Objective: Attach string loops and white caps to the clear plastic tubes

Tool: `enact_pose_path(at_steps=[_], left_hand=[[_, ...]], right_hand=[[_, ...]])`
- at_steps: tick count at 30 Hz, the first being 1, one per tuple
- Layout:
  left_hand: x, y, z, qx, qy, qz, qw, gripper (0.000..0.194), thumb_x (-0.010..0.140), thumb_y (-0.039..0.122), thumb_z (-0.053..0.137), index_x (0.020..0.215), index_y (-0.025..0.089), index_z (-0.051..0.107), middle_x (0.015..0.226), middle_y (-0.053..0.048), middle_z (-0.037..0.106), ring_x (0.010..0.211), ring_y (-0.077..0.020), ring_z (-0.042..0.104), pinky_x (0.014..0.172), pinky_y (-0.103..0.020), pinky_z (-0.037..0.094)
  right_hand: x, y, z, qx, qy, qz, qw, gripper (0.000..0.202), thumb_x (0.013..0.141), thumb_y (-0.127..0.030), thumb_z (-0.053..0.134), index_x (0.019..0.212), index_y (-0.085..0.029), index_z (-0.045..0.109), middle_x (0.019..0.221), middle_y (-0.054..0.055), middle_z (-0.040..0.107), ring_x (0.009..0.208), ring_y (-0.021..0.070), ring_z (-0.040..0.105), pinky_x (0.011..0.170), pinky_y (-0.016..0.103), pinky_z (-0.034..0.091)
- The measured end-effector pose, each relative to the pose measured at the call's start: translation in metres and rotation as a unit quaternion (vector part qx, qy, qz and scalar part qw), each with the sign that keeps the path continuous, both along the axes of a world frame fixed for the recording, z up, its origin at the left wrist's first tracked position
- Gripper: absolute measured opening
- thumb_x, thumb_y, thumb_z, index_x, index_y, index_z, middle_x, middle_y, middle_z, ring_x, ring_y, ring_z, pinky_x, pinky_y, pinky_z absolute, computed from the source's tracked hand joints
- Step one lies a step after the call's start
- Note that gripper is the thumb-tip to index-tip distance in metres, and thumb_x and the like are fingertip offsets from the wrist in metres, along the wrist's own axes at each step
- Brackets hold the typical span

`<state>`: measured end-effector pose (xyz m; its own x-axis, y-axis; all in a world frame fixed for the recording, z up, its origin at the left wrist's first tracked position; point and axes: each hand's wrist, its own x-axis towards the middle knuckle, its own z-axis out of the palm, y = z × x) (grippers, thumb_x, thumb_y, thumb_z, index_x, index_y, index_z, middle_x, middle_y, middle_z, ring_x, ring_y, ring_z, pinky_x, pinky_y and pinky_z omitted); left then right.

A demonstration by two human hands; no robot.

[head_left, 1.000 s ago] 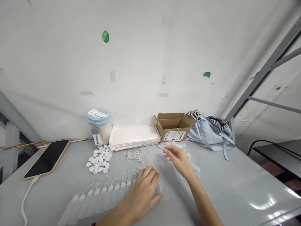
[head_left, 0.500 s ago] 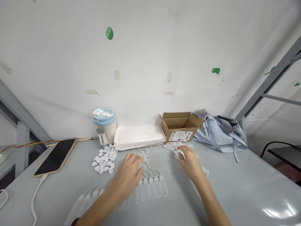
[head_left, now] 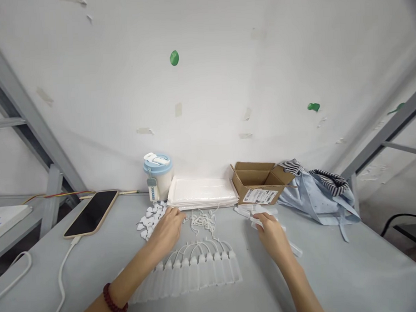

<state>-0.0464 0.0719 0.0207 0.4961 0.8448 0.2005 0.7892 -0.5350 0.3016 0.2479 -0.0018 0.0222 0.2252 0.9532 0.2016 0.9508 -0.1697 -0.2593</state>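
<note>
head view: the left hand [head_left: 167, 226] reaches between the pile of white caps [head_left: 150, 217] and the tangle of white cords [head_left: 204, 220]. its thumb and forefinger are drawn in to a narrow gap, but whether a cap or cord is pinched there cannot be told. the right hand [head_left: 272, 233] bends over the loose clear tubes [head_left: 295, 249] in front of the cardboard box [head_left: 259, 178], fingers curled and close together; their tips are partly hidden, so whether they hold a tube cannot be told either.

nearer the person, a row of capped tubes [head_left: 201, 272] lies side by side on the grey table [head_left: 335, 270], looped cords pointing towards the wall. the left forearm crosses above the row's left end, so a low sweep of the arm or the red bracelet [head_left: 114, 299] might snag a loop and pull tubes askew. the cords overlap in knots, and one trails down towards the row's right end; tugging it could drag neighbours along. the caps sit loosely against the left hand, where a sideways brush would scatter them. the loose tubes lie at mixed angles, some overlapping, so a hurried pick could shift or roll others, or gather two together.
</note>
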Motion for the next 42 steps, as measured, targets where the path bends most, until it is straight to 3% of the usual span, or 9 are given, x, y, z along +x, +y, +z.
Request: enact_pose_path(at_steps=[10,15,20,29,33,36,39,40,42], left_hand=[[-0.004,0.006,-0.006,0.009,-0.009,-0.028,1.0,0.031,0.082,0.0,0.04,0.09,0.014,0.066,0.089,-0.01,0.064,0.093,-0.0267,0.055,0.079,-0.036,0.045],[-0.003,0.007,-0.003,0.005,-0.016,-0.031,0.999,0.023,0.083,0.006,0.043,0.078,0.015,0.064,0.082,-0.01,0.063,0.089,-0.0285,0.055,0.075,-0.037,0.044],[-0.004,0.002,0.003,-0.007,-0.043,-0.025,0.999,0.021,0.08,0.01,0.045,0.071,0.017,0.062,0.08,-0.009,0.063,0.086,-0.027,0.056,0.071,-0.036,0.045],[-0.01,-0.023,0.015,0.0,-0.164,0.042,0.986,0.018,0.083,0.023,0.047,0.076,0.022,0.063,0.079,-0.001,0.069,0.072,-0.0189,0.061,0.063,-0.028,0.048],[-0.01,-0.038,0.017,0.042,-0.282,0.053,0.957,0.017,0.085,0.027,0.05,0.076,0.022,0.063,0.079,-0.001,0.068,0.062,-0.0144,0.055,0.058,-0.024,0.045],[-0.006,-0.045,0.014,0.052,-0.338,0.043,0.939,0.013,0.084,0.025,0.053,0.077,0.021,0.062,0.077,0.0,0.067,0.059,-0.0127,0.053,0.058,-0.023,0.045],[0.0,-0.05,0.012,0.059,-0.345,0.035,0.936,0.012,0.086,0.022,0.053,0.077,0.02,0.061,0.078,0.0,0.066,0.058,-0.0117,0.053,0.058,-0.023,0.046],[0.002,-0.052,0.012,0.063,-0.347,0.029,0.935,0.012,0.086,0.021,0.052,0.077,0.02,0.061,0.079,0.0,0.066,0.058,-0.0115,0.053,0.058,-0.023,0.046],[0.007,-0.055,0.012,0.065,-0.356,0.013,0.932,0.013,0.086,0.019,0.053,0.076,0.02,0.061,0.079,0.0,0.066,0.061,-0.012,0.056,0.059,-0.023,0.047]], right_hand=[[-0.004,0.003,-0.004,0.02,-0.034,0.032,0.999,0.036,0.083,-0.002,0.044,0.111,-0.012,0.064,0.115,0.012,0.065,0.106,0.027,0.057,0.082,0.034,0.047],[-0.011,0.01,-0.015,0.023,-0.058,0.066,0.996,0.046,0.083,0.001,0.039,0.121,-0.018,0.057,0.128,0.009,0.059,0.114,0.026,0.051,0.084,0.036,0.045],[-0.016,0.016,-0.023,0.024,-0.073,0.066,0.995,0.047,0.083,0.002,0.037,0.12,-0.017,0.057,0.126,0.009,0.06,0.113,0.0265,0.051,0.083,0.037,0.043],[-0.021,0.018,-0.026,0.043,-0.069,0.043,0.996,0.047,0.08,0.001,0.039,0.12,-0.016,0.057,0.118,0.012,0.061,0.101,0.0274,0.051,0.078,0.036,0.041],[-0.025,0.018,-0.024,0.047,-0.043,0.045,0.997,0.038,0.082,0.0,0.04,0.109,-0.015,0.062,0.103,0.014,0.065,0.095,0.0284,0.052,0.078,0.039,0.041],[-0.036,0.011,-0.013,0.06,-0.019,0.045,0.997,0.034,0.084,-0.004,0.039,0.109,-0.012,0.062,0.106,0.018,0.062,0.098,0.0301,0.051,0.08,0.041,0.041],[-0.057,-0.005,0.006,0.077,0.061,0.095,0.991,0.029,0.091,-0.018,0.041,0.115,-0.015,0.058,0.106,0.012,0.061,0.096,0.0235,0.054,0.08,0.034,0.044],[-0.067,-0.011,0.013,0.075,0.187,0.145,0.969,0.028,0.093,-0.025,0.042,0.114,-0.016,0.058,0.102,0.009,0.062,0.091,0.0214,0.056,0.077,0.031,0.045],[-0.085,-0.023,0.024,0.006,0.391,0.227,0.892,0.031,0.092,-0.038,0.045,0.111,-0.02,0.061,0.095,0.005,0.064,0.083,0.0194,0.058,0.073,0.03,0.046]])
